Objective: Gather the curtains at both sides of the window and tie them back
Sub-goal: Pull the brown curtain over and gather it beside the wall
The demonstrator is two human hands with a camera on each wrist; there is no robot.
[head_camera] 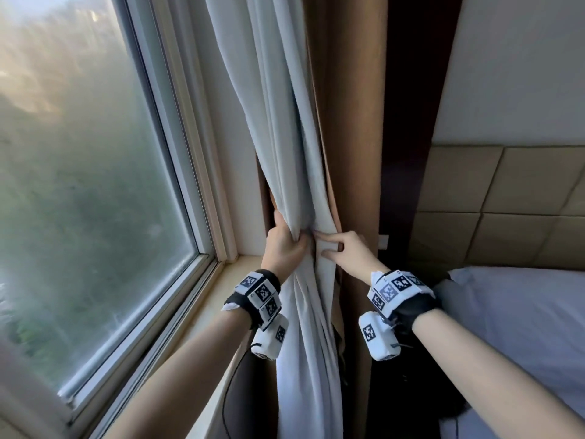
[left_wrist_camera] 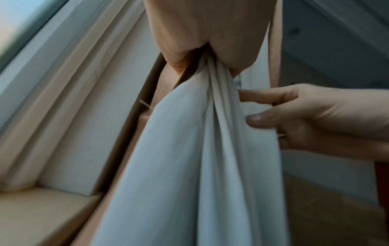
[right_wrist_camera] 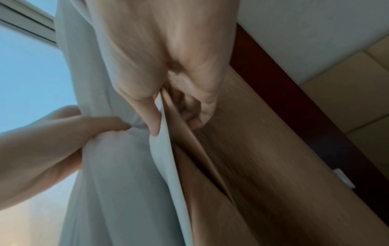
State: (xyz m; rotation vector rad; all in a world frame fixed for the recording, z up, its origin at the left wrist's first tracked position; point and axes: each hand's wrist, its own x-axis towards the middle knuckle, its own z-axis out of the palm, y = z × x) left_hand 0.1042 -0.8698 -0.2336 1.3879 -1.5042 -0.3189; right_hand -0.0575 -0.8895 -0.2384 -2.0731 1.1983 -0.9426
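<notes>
A white curtain (head_camera: 275,122) hangs bunched beside the window, with a brown curtain (head_camera: 348,122) right behind it. My left hand (head_camera: 292,236) grips the gathered white folds from the window side, just above sill height. In the left wrist view those folds (left_wrist_camera: 179,166) run out from under its palm. My right hand (head_camera: 329,248) pinches the curtain's right edge. Its thumb (right_wrist_camera: 153,119) lies on the white cloth (right_wrist_camera: 118,183) and its curled fingers (right_wrist_camera: 197,116) sit on the brown cloth (right_wrist_camera: 252,166). The two hands nearly touch.
The window pane (head_camera: 79,185) fills the left, and its beige sill (head_camera: 218,289) runs under my left forearm. A dark wood panel (head_camera: 408,122) stands behind the curtains. At the right are a padded headboard (head_camera: 506,201) and a bed with a white sheet (head_camera: 522,327).
</notes>
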